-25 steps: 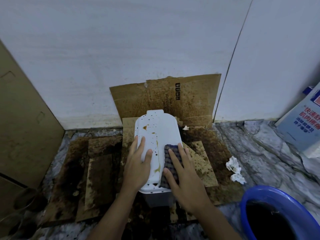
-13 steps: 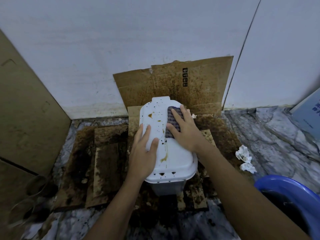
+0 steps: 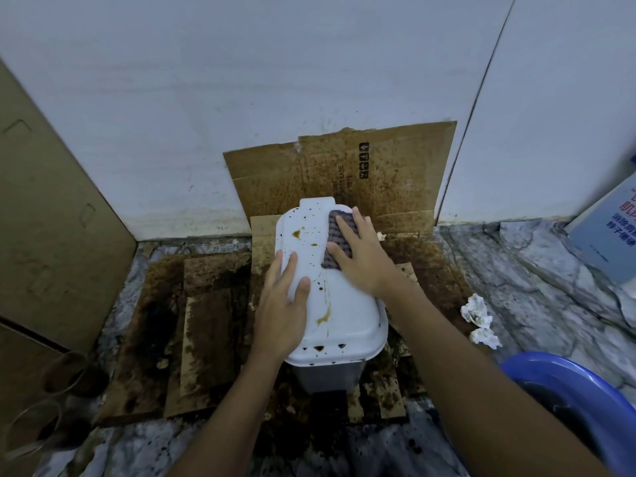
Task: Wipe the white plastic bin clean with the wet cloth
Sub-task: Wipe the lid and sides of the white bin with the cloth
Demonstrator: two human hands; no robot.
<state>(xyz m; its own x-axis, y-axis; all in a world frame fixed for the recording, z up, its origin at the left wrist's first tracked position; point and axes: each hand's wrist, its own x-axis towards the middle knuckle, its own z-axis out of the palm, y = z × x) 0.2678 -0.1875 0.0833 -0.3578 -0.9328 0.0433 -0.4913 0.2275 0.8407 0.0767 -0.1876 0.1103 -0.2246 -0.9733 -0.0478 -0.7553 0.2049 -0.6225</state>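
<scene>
Your right hand [image 3: 364,256] presses the cloth [image 3: 335,242] flat-fingered on the bin [image 3: 344,304]; your left hand [image 3: 280,311] lies spread there.

The bin [image 3: 344,315] stands on cardboard sheets [image 3: 206,332], with a cardboard panel [image 3: 395,173] upright behind it. Crumpled tissues [image 3: 476,311] lie to its right, a basin [image 3: 564,373] nearer.

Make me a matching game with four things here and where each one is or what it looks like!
Things:
1. cloth
2. basin
3. tissue
4. cardboard

Clues:
A. leaning against the wall
B. under the right hand, on the bin
C. blue, at the bottom right
D. white and crumpled, right of the bin

Pairs: 1-B, 2-C, 3-D, 4-A.
</scene>
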